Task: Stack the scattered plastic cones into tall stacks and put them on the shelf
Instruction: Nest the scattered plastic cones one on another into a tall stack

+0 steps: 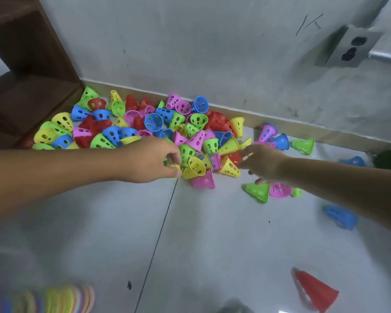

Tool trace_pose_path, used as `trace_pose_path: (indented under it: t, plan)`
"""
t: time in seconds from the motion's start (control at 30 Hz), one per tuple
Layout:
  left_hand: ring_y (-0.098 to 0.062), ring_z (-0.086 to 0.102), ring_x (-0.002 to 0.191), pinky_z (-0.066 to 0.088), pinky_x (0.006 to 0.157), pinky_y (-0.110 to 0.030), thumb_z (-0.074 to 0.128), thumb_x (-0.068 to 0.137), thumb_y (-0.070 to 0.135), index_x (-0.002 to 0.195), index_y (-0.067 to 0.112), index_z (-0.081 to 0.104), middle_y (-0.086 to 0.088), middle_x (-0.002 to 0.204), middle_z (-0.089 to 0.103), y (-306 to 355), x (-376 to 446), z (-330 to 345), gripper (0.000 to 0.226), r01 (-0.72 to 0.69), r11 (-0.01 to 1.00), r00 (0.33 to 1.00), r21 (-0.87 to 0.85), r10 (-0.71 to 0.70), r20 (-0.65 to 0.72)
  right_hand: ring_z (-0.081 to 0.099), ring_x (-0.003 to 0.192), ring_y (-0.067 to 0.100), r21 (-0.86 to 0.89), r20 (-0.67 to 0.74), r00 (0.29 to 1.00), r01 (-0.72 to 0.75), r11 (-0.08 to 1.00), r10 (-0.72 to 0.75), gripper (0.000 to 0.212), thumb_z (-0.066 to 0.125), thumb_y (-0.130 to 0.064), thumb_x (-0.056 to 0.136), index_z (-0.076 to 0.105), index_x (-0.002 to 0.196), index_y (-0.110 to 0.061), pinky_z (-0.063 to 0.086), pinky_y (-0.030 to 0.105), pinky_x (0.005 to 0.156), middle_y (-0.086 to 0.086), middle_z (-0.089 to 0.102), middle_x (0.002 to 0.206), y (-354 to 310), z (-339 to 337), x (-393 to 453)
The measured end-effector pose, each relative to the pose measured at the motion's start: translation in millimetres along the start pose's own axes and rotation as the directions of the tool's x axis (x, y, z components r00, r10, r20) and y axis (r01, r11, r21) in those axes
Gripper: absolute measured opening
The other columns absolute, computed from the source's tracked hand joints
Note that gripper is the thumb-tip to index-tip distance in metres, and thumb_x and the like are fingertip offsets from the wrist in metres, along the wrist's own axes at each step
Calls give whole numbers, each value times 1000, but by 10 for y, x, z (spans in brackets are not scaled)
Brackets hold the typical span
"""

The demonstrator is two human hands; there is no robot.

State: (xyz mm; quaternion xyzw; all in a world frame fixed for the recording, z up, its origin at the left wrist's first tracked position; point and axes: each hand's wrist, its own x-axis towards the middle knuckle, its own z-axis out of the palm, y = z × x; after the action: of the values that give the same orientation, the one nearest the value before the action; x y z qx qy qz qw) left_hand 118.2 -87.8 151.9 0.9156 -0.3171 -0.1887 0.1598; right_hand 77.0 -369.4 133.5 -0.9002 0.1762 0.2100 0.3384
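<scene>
Left hand fingers curl, pinching a yellow perforated plastic cone; right hand fingers spread loosely, touching a red plastic cone.

Soft, even indoor light; pale floor faintly glossy, with a small glare patch at the bottom edge. Weak shadows under both arms. Wide-angle bending skews the wall. Lower corners blurred: rings lower left, red cone lower right.
</scene>
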Motion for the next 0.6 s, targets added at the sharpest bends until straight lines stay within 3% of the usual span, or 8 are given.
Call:
trace_pose_path:
  t: [0.13, 0.2, 0.27, 0.37, 0.5, 0.6]
  plan:
    - [6, 53, 86, 40, 72, -11, 73, 89, 38, 118, 23, 65, 8, 118, 60, -257, 487, 279, 33, 75, 996, 997, -40, -75, 1, 67, 95, 26, -116, 17, 998, 63, 991, -61, 45, 69, -36, 92, 54, 133, -27, 61, 43, 81, 7, 62, 118, 113, 152, 557]
    - [-3, 53, 94, 46, 83, -22, 74, 87, 42, 122, 25, 62, 4, 123, 57, -369, 724, 450, 40, 97, 995, 995, -37, -97, 7, 62, 106, 25, -175, 32, 994, 107, 979, -103, 63, 74, -45, 86, 48, 140, -30, 56, 40, 90, 6, 58, 129, 185, 263, 809]
    - [-14, 53, 102, 46, 91, -31, 76, 85, 42, 126, 27, 59, 2, 124, 51, -426, 909, 634, 47, 135, 990, 991, -46, -134, 26, 53, 119, 28, -252, 50, 986, 166, 954, -158, 80, 76, -56, 79, 39, 147, -34, 50, 41, 96, 8, 49, 138, 268, 386, 1038]
    - [-20, 50, 120, 43, 101, -33, 80, 80, 45, 135, 30, 53, 3, 129, 42, -466, 1121, 921, 63, 148, 984, 989, -99, -145, 30, 27, 141, 38, -326, 93, 973, 231, 917, -212, 95, 75, -64, 74, 27, 153, -41, 34, 56, 110, 9, 31, 154, 371, 549, 1291]
    - [-26, 22, 143, 35, 114, -46, 84, 67, 59, 150, 46, 27, 4, 153, 20, -466, 1328, 1202, 101, 159, 985, 987, -60, -156, 45, 16, 145, 40, -363, 137, 959, 282, 888, -249, 102, 76, -69, 69, 21, 152, -48, 31, 63, 112, 5, 19, 160, 439, 639, 1531]
    - [-24, 8, 149, 39, 109, -56, 83, 59, 69, 152, 50, 12, 10, 160, 0, -425, 1485, 1323, 118, 133, 988, 987, 83, -139, 78, 17, 145, 41, -391, 178, 953, 297, 871, -245, 108, 77, -72, 64, 20, 153, -47, 32, 61, 112, 5, 18, 159, 485, 638, 1705]
